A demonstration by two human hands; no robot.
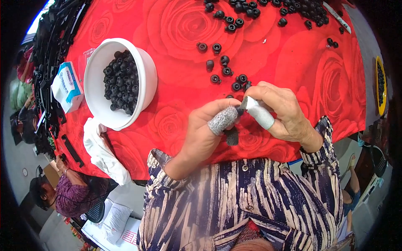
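Note:
My left hand [201,127] is closed on a small black part [240,111], mostly hidden by the fingers. Its thumb wears a speckled grey sleeve [222,120], and a dark grey cover [232,136] shows below it on another finger. My right hand [284,111], its thumb wrapped in white, pinches a small metal blade [243,104] against the black part. Just beyond the fingertips lie several round black knob-like pieces [241,78], each with a ring-shaped end. A white bowl [148,77] to the left holds many similar black pieces [121,85].
A red rose-patterned cloth [180,92] covers the table. More black pieces [307,8] are heaped at the far right. Left of the bowl stand a blue-and-white packet [69,88] and a white cloth [102,152]. Long black strips [54,37] line the left edge; a co-worker [79,194] sits there.

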